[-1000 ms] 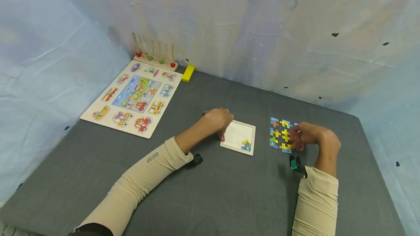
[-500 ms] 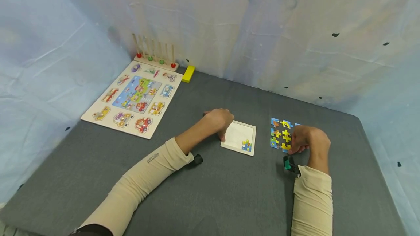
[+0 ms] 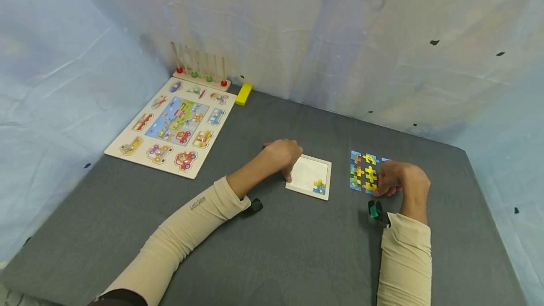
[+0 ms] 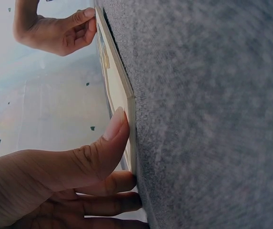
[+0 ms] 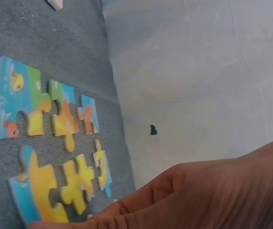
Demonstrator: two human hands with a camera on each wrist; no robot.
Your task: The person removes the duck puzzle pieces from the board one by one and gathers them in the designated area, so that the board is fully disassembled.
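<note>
My left hand (image 3: 284,156) holds the left edge of a square wooden puzzle tray (image 3: 309,158). Its thumb (image 4: 115,129) lies on the rim, with the other fingers along the side. One blue-and-yellow jigsaw piece (image 3: 319,188) sits in the tray's near right corner. To the right, several jigsaw pieces (image 3: 358,171) lie in loose rows on the cloth. My right hand (image 3: 399,181) pinches the edge of a yellow-and-blue jigsaw piece (image 5: 38,186) in the nearest row. The hand hides the pieces of the right column, apart from a blue corner.
A large wooden vehicle puzzle board (image 3: 198,164) lies at the left. Behind it stands a pegged bead rack (image 3: 201,79), with a yellow block (image 3: 244,94) beside it. Grey cloth (image 3: 306,244) covers the table, and a draped backdrop (image 3: 297,37) rises along its far side.
My right hand has moved left from the right column to the near middle jigsaw piece, which has shifted slightly toward the row behind. My left hand keeps its place on the tray.
</note>
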